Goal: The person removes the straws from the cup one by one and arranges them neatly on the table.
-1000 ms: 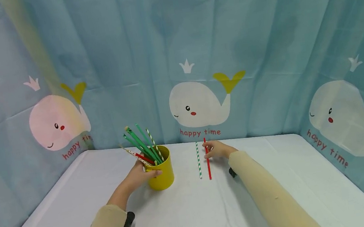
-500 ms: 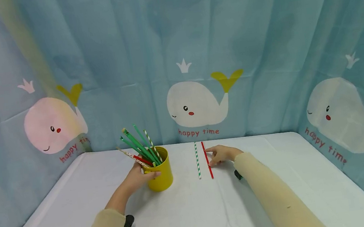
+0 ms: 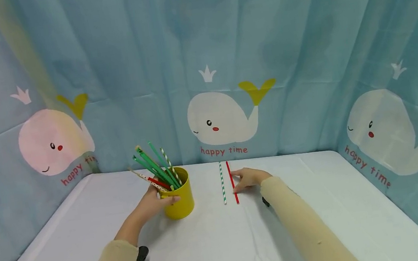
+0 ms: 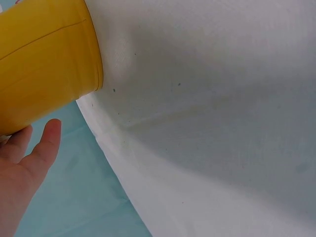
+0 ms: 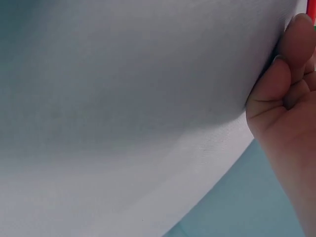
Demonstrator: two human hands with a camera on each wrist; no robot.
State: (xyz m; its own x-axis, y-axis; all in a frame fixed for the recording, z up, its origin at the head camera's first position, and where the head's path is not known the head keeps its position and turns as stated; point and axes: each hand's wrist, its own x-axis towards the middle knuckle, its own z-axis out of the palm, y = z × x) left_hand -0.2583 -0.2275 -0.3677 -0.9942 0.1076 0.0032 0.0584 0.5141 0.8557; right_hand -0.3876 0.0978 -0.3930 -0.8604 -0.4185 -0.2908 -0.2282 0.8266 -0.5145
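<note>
Curtain (image 3: 289,18) fills the upper frame, white table (image 3: 212,244) below. Left hand (image 3: 154,202) curls fingers round a yellow bucket (image 3: 183,203); right hand (image 3: 250,177), fingers spread, touches a red straw (image 3: 232,182).

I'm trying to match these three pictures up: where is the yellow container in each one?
Head: the yellow container stands left of centre, with the left hand at its side.
Left wrist: in the upper left corner, cut off by the frame, with fingers below it.
Right wrist: not in it.
Shared landmark: the white table, with blue cloth beyond its edge.
</note>
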